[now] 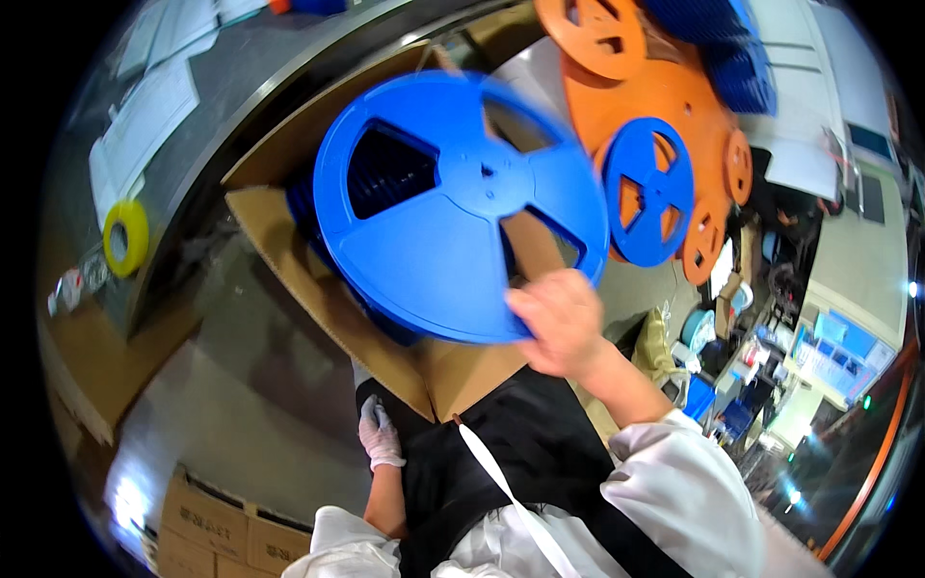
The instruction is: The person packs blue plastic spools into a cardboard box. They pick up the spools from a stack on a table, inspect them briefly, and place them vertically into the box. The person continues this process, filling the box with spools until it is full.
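Note:
My right hand [564,323], bare, grips the lower right rim of a large blue reel [385,255] with wide cut-outs. The reel is tilted over the top of a cardboard box [328,313]. Through its openings, more dark blue reels [385,173] show stacked inside the box. My left hand [379,435], in a white glove, hangs low beside my dark apron [501,433], below the near side of the box. Its fingers are stretched out and it holds nothing I can see.
Right of the box, a smaller blue reel [651,193] and several orange reels [602,39] lie on a large orange disc [617,101]. Yellow tape [125,238] and papers [145,140] rest on the grey table at left. Closed cartons [202,520] stand lower left.

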